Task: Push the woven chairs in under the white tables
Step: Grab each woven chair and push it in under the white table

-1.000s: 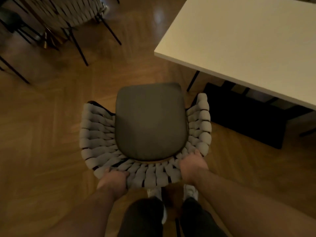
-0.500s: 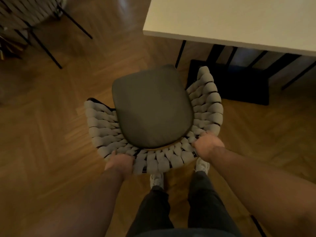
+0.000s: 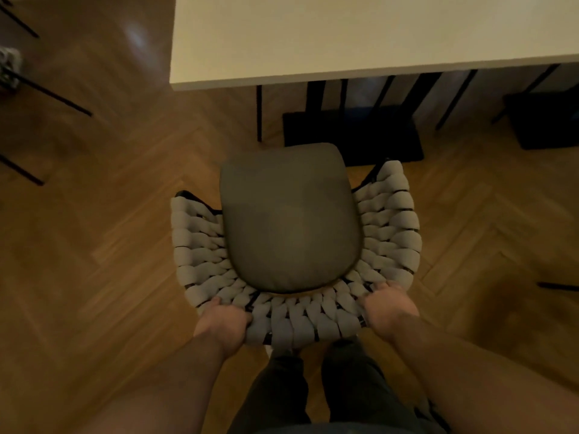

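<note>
The left grip [image 3: 222, 322] is clenched over the rear-left rim of the woven chair [image 3: 300, 324], knuckles up and fingers curled into the straps. The right grip [image 3: 390, 311] grasps the rear-right rim likewise. Both forearms reach forward, angled slightly inward. The chair stands on the parquet floor [image 3: 94, 245], its grey cushion [image 3: 291, 220] facing the white tabletop [image 3: 344, 36], front edge short of it.
</note>
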